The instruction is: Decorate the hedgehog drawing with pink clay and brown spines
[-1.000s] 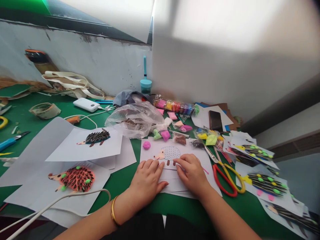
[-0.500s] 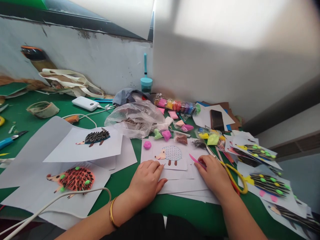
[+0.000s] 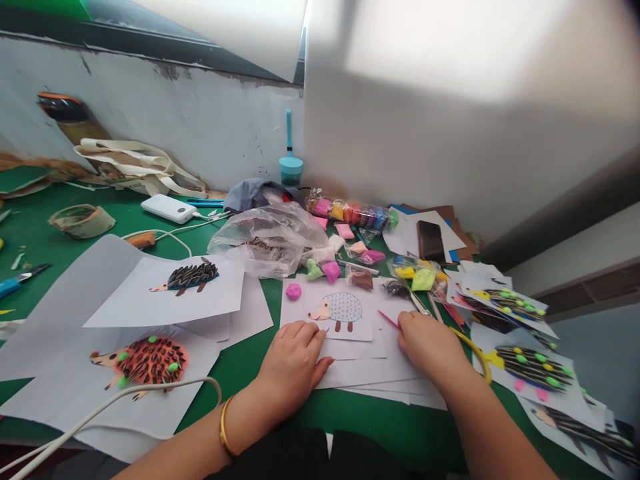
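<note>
My left hand (image 3: 295, 357) lies flat on the white paper sheets, fingers stretched out, at the lower left edge of a hedgehog drawing (image 3: 345, 308). The drawing has a blue-scaled body, a peach face and brown legs. My right hand (image 3: 425, 343) is closed round a thin pink clay tool (image 3: 389, 319), its pointed end directed left towards the drawing. Up and left of the drawing, a ball of pink clay (image 3: 293, 291) sits on the paper. Beside my right wrist, yellow-handled scissors (image 3: 477, 353) are partly hidden.
Clay packets (image 3: 360, 277) and a plastic bag of seeds (image 3: 270, 243) lie behind the drawing. Finished hedgehog pictures lie left (image 3: 155, 360) and right (image 3: 535, 367). A white cable (image 3: 125, 393) crosses the left papers. A phone (image 3: 431, 241) rests at the back right.
My right hand has turned slightly, and the pink tool now shows its narrow edge. More of the scissors is covered by my right arm. My left hand stays in place.
</note>
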The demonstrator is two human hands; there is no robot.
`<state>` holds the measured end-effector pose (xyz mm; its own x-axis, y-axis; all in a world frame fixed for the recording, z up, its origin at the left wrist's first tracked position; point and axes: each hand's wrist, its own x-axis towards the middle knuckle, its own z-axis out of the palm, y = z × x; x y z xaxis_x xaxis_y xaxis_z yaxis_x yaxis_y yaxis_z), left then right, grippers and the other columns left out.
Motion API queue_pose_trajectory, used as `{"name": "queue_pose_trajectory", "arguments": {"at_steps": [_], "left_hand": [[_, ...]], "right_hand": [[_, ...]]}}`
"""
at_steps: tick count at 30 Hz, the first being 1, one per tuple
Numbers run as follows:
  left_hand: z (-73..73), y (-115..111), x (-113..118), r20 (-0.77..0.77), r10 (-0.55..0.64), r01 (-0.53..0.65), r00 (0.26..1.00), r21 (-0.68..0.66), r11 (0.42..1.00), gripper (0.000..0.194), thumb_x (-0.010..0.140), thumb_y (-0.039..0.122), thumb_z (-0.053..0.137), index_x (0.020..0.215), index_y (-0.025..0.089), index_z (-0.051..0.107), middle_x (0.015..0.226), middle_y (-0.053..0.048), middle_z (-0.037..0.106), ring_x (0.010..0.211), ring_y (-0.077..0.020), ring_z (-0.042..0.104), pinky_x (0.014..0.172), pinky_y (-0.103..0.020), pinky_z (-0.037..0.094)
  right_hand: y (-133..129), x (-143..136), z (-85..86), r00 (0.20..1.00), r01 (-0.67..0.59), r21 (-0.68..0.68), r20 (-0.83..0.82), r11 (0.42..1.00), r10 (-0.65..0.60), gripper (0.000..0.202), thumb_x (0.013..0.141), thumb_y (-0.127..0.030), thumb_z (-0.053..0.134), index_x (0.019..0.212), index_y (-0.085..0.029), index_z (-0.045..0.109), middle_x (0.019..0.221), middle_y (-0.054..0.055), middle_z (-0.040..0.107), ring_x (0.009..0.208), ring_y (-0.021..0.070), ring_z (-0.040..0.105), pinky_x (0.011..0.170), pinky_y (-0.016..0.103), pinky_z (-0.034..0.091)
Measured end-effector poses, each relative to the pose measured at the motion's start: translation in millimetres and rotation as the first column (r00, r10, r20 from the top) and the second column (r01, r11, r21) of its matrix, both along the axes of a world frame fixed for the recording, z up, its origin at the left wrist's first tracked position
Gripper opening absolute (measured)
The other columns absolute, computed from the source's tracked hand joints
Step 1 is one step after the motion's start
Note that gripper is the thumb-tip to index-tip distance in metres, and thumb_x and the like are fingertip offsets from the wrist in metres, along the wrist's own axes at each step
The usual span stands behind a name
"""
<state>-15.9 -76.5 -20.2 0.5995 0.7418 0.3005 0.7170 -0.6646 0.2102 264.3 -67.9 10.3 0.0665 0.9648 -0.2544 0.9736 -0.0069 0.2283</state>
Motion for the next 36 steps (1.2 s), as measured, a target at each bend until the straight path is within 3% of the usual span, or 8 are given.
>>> {"name": "queue_pose_trajectory", "arguments": {"at_steps": [4, 7, 12, 16, 18, 27, 31, 36], "left_hand": [[0.5, 1.4, -0.9, 0.019, -0.007, 0.007, 1.0, 0.002, 1.0, 0.033, 0.087, 0.031, 0.064, 0.117, 0.016, 0.062, 0.107, -0.01, 0.067, 0.101, -0.0279, 0.06, 0.09, -0.047, 0.05], [1.5, 2.0, -2.3, 0.046, -0.008, 0.006, 0.999, 0.027, 1.0, 0.029, 0.089, 0.029, 0.061, 0.115, 0.017, 0.063, 0.104, -0.008, 0.068, 0.099, -0.0256, 0.062, 0.097, -0.048, 0.047], [3.8, 1.6, -2.9, 0.066, -0.002, 0.0, 0.998, 0.03, 1.0, 0.022, 0.091, 0.028, 0.059, 0.11, 0.018, 0.064, 0.1, -0.006, 0.068, 0.096, -0.0235, 0.063, 0.1, -0.049, 0.045], [3.2, 1.1, -1.8, 0.06, -0.003, 0.001, 0.998, 0.034, 0.999, 0.025, 0.089, 0.028, 0.06, 0.113, 0.019, 0.064, 0.1, -0.007, 0.068, 0.097, -0.0242, 0.063, 0.1, -0.05, 0.045], [2.5, 1.0, -1.4, 0.051, 0.001, -0.003, 0.999, 0.035, 0.999, 0.027, 0.089, 0.029, 0.061, 0.114, 0.019, 0.064, 0.101, -0.007, 0.067, 0.098, -0.0246, 0.062, 0.1, -0.05, 0.045], [3.5, 1.5, -0.1, 0.045, 0.007, -0.008, 0.999, 0.019, 1.0, 0.025, 0.089, 0.03, 0.061, 0.112, 0.02, 0.065, 0.1, -0.006, 0.066, 0.099, -0.0243, 0.061, 0.102, -0.05, 0.044], [3.7, 0.9, 0.2, 0.054, 0.009, -0.009, 0.999, 0.012, 1.0, 0.023, 0.089, 0.03, 0.061, 0.11, 0.021, 0.065, 0.1, -0.006, 0.066, 0.099, -0.024, 0.061, 0.102, -0.05, 0.044], [3.2, 0.7, -0.1, 0.038, 0.007, -0.007, 0.999, 0.011, 1.0, 0.024, 0.09, 0.031, 0.06, 0.111, 0.02, 0.065, 0.101, -0.007, 0.066, 0.1, -0.0247, 0.06, 0.103, -0.05, 0.043]], "right_hand": [[-1.8, 3.2, 1.5, 0.996, 0.059, 0.091, -0.069, 0.994, -0.052, 0.015, 0.089, -0.018, 0.046, 0.091, -0.014, 0.061, 0.093, 0.013, 0.069, 0.086, 0.0252, 0.066, 0.061, 0.03, 0.036], [-9.6, 3.1, 2.4, 0.945, 0.128, 0.232, -0.325, 0.964, -0.047, 0.018, 0.095, -0.027, 0.043, 0.098, -0.019, 0.059, 0.083, 0.005, 0.067, 0.075, 0.0208, 0.064, 0.06, 0.028, 0.038], [-17.6, -16.7, 0.7, 0.528, 0.066, 0.28, -0.824, 0.958, 0.204, 0.019, 0.096, -0.032, 0.044, 0.1, -0.023, 0.06, 0.085, 0.002, 0.067, 0.071, 0.0164, 0.062, 0.064, 0.027, 0.05], [-16.5, -39.2, -4.9, 0.209, -0.089, 0.262, -0.938, 0.961, 0.275, 0.027, 0.092, -0.028, 0.056, 0.118, -0.023, 0.061, 0.105, 0.007, 0.067, 0.092, 0.0188, 0.066, 0.077, 0.031, 0.056], [-16.3, -47.0, -9.1, 0.139, -0.151, 0.314, -0.932, 0.937, 0.335, 0.04, 0.091, -0.024, 0.059, 0.131, -0.025, 0.054, 0.111, 0.008, 0.066, 0.1, 0.019, 0.065, 0.085, 0.033, 0.055], [-28.0, -54.3, -21.1, 0.384, -0.198, 0.724, -0.563, 0.66, 0.732, 0.012, 0.094, -0.018, 0.054, 0.101, -0.019, 0.064, 0.076, 0.004, 0.068, 0.068, 0.0161, 0.06, 0.063, 0.029, 0.047], [-31.3, -61.2, -19.1, 0.414, -0.19, 0.718, -0.56, 0.67, 0.718, 0.011, 0.094, -0.019, 0.052, 0.087, -0.02, 0.06, 0.071, 0.002, 0.066, 0.063, 0.0156, 0.06, 0.061, 0.029, 0.047], [-28.7, -66.0, -22.9, 0.42, -0.176, 0.68, -0.602, 0.712, 0.679, 0.017, 0.093, -0.014, 0.048, 0.102, -0.02, 0.061, 0.083, 0.004, 0.072, 0.074, 0.0167, 0.068, 0.068, 0.03, 0.054]]}}
